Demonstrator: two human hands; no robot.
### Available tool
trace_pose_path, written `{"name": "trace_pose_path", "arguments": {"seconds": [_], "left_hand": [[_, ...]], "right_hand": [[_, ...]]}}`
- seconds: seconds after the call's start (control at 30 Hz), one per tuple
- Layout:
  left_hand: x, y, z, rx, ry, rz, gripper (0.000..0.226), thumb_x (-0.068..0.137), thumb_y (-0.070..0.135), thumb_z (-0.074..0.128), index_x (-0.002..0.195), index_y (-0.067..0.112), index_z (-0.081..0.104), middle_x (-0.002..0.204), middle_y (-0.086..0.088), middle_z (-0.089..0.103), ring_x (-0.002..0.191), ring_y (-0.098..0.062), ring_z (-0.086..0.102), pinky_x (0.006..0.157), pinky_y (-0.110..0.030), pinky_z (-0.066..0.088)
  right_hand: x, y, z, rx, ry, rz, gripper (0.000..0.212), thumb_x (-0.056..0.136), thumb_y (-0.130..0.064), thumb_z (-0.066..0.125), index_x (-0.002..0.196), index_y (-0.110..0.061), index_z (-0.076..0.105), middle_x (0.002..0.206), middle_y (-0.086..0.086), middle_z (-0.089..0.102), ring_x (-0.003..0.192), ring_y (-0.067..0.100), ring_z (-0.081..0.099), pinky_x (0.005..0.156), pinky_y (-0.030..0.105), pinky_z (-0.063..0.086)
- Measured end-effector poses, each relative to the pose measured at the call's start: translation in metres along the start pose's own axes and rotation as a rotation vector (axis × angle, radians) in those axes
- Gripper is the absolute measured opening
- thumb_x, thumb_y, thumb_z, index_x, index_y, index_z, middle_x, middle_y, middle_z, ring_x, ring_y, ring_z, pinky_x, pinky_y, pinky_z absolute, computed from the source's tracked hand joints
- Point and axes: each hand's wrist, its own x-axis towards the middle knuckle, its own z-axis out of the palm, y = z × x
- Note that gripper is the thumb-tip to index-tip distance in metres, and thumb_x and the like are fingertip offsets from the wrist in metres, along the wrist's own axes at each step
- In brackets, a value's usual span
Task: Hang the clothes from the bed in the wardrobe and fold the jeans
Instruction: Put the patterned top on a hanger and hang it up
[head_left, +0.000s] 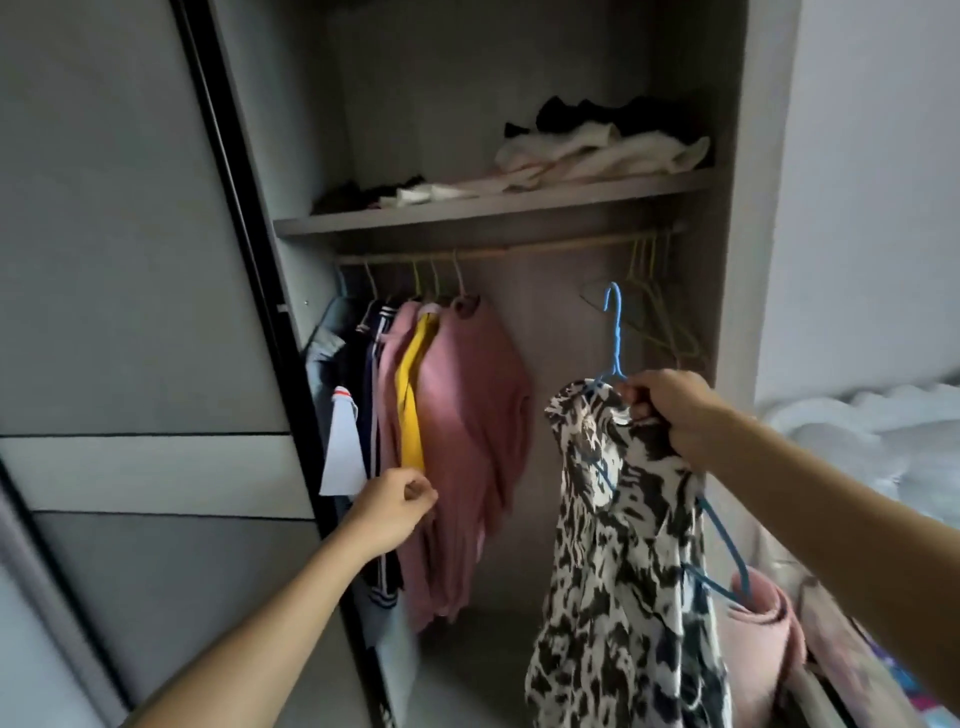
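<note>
We record right hand (670, 415) clenched on thin blue hanger (615, 332) bearing black-and-white patterned garment (623, 571), below right half of the wooden wardrobe rail (519, 249), left hand (395, 512) curled beside hung pink sweater (467, 415), we cannot tell any hold.

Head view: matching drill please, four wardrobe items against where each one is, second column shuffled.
1. blue hanger
2. pink top
3. yellow hangers
4. white pile

A. lying on the shelf
B. right end of the rail, empty
C. gripped in the right hand
D. hung in the left group on the rail

Pairs: 1-C, 2-D, 3-B, 4-A
</note>
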Motion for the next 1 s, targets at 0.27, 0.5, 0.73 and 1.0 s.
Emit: {"name": "trace_pose_path", "arguments": {"seconds": [0.27, 0.5, 0.73, 1.0], "left_hand": [[0.091, -0.026, -0.025, 0.163, 0.079, 0.021, 0.017, 0.089, 0.035, 0.06, 0.099, 0.022, 0.064, 0.095, 0.001, 0.066, 0.09, -0.021, 0.063, 0.08, -0.037, 0.053], [0.21, -0.044, -0.045, 0.27, 0.158, 0.04, 0.009, 0.086, 0.039, 0.06, 0.09, 0.031, 0.057, 0.081, 0.003, 0.065, 0.078, -0.018, 0.063, 0.073, -0.038, 0.053], [0.294, -0.057, -0.053, 0.282, 0.24, 0.072, 0.019, 0.087, 0.036, 0.062, 0.102, 0.026, 0.063, 0.091, 0.004, 0.062, 0.086, -0.019, 0.061, 0.079, -0.037, 0.052], [0.354, -0.062, -0.061, 0.262, 0.327, 0.173, 0.015, 0.087, 0.032, 0.062, 0.1, 0.027, 0.066, 0.086, 0.009, 0.065, 0.084, -0.018, 0.064, 0.074, -0.036, 0.053]], "right_hand": [[0.131, -0.036, 0.107, -0.042, -0.002, -0.113, 0.033, 0.092, 0.001, 0.038, 0.062, -0.004, 0.051, 0.058, 0.01, 0.045, 0.029, 0.007, 0.036, 0.031, 0.015, 0.027], [0.26, -0.071, 0.183, -0.08, -0.005, -0.149, 0.034, 0.096, -0.001, 0.039, 0.065, -0.006, 0.054, 0.062, 0.007, 0.048, 0.04, 0.01, 0.041, 0.031, 0.018, 0.031], [0.367, -0.067, 0.243, 0.003, -0.135, -0.094, 0.038, 0.103, -0.006, 0.033, 0.067, -0.01, 0.044, 0.037, 0.0, 0.047, 0.024, 0.004, 0.037, 0.029, 0.016, 0.032], [0.402, -0.021, 0.269, -0.156, -0.169, -0.114, 0.016, 0.094, -0.006, 0.054, 0.082, -0.003, 0.064, 0.068, 0.011, 0.064, 0.046, 0.014, 0.057, 0.037, 0.018, 0.043]]}}
